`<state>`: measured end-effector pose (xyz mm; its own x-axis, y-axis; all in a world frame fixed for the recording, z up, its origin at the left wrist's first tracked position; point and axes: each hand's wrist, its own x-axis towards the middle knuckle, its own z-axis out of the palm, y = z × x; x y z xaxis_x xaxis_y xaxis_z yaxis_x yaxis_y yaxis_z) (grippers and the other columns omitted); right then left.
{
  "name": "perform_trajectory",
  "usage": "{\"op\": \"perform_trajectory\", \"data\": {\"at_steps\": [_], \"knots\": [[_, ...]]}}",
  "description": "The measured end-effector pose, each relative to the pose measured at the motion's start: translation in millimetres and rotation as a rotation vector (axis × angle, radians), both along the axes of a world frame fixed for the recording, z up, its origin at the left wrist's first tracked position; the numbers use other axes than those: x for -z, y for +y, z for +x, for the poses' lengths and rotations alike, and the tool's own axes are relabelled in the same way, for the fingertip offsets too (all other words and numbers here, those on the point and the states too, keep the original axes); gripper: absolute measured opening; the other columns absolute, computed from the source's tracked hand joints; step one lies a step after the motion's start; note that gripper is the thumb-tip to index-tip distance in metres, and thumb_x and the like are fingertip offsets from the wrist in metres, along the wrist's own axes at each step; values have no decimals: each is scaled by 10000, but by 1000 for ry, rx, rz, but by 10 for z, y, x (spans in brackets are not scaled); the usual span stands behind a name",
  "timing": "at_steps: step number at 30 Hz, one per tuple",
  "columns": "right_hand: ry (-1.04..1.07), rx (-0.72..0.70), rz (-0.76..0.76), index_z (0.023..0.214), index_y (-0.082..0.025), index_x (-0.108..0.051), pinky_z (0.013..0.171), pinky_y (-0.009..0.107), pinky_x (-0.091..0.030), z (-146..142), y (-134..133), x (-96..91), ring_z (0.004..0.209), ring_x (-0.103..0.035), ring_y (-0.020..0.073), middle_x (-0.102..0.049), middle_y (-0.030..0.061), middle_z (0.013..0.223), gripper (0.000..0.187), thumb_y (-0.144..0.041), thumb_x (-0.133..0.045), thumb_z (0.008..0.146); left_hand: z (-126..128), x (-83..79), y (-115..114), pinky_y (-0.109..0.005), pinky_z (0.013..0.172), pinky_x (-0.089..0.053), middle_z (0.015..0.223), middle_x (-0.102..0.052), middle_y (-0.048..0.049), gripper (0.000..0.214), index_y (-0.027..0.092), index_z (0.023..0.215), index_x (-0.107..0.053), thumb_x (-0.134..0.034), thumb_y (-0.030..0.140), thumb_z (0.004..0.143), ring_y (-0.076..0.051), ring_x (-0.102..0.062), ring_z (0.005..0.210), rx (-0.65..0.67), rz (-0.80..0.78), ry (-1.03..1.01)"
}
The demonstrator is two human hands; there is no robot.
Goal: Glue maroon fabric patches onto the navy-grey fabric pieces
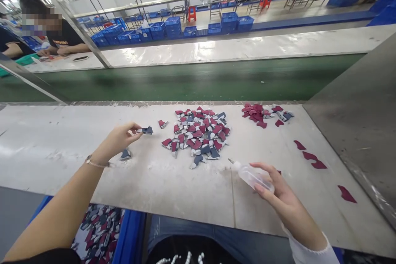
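Your left hand [119, 139] pinches one small gray piece [147, 130]. Your right hand [280, 187] grips one clear squeeze bottle [252, 176]. Another gray piece [125, 154] lies near your left hand. On the white table [52, 148], one big mixed pile [198, 138] sits between your hands. Farther off are one red pile [255, 114] and four loose red pieces [347, 194].

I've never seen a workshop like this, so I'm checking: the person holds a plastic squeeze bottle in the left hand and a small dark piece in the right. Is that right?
Not quite, the hands are swapped. The head view shows the plastic squeeze bottle in the right hand and the small dark piece in the left hand.
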<state>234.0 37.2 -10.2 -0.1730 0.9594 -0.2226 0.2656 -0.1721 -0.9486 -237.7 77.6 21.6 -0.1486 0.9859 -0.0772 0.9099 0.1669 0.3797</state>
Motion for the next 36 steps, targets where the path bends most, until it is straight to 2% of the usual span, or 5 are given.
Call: {"op": "perform_trajectory", "data": {"at_steps": [5,9,12,18,36], "knots": [[57,4,-56,965,-268,-697,619,332,-521,122,-82,-57,739,-632,246,-682,45,852,391,-484,-807,659,746,221,-528,-326,784,-605,1355,-591,-116,220,208,977,-616,-701,363,847,-248,-683,1050,-2,124,-872],[274,-44,-61,888,-256,-666,520,294,-447,66,-106,-78,602,-550,188,-613,11,707,417,-572,-792,647,1604,492,-804,-273,720,-626,1331,-619,-129,147,226,1036,-556,-616,293,920,-252,-706,1060,23,-98,-1577],[381,-83,-11,882,-255,-610,476,256,-406,1,-135,-104,542,-484,141,-554,-18,665,369,-569,-731,731,2124,567,-919,-239,790,-606,1318,-619,-103,218,231,1118,-537,-616,214,915,-241,-685,1112,2,-332,-1806],[238,-190,160,1035,-293,-625,532,227,-471,-70,-279,-330,600,-589,132,-652,-17,784,275,-384,-734,800,2525,487,-1008,-181,758,-582,1177,-626,-19,498,242,1062,-543,-824,55,696,-120,-700,908,99,-289,-1729],[-172,-131,553,877,-295,-554,461,199,-495,-291,-509,-580,523,-601,92,-591,-85,681,228,-285,-741,747,2577,299,-1090,-256,775,-521,1061,-690,-5,423,262,1029,-530,-787,104,733,-159,-660,970,222,61,-1136]]}}
